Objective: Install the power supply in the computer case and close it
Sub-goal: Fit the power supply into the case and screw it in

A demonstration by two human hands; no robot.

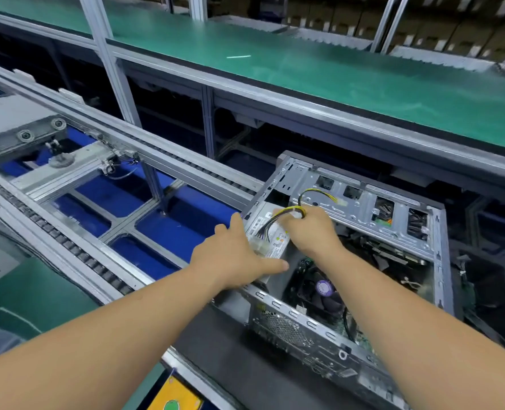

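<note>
Currently, power supply (270, 235): silver box with a white label on top, seated in the 9 o'clock corner of the open case, tilted slightly against the case wall.
Cable bundle (278, 218): yellow, black and purple wires running from the top of the power supply toward 1 o'clock, with one yellow-black loop arching over the drive cage to a pale connector (340, 201).
Right hand (312, 229): closed around the cable bundle just above the power supply, fingers curled down, wrist over the middle of the case.
Left hand (233, 258): spread flat against the 9 o'clock side of the power supply, fingers open, thumb stretched toward 3 o'clock along its lower edge; pressing rather than gripping, nothing enclosed.
Computer case (437, 232): lying on its side with the side panel off, interior facing up.
CPU fan (323, 291): black, purple sticker at its hub, at 6 o'clock of the right hand, inside the case.
Drive cage (363, 208): bare metal, at 1 o'clock of the hands.
Black mat (230, 350): under the case.
Conveyor frame (97, 187): aluminium rails with blue beneath, at 9 to 10 o'clock of the case.
Green tabletop (304, 69): at 12 o'clock, beyond the case.
</note>
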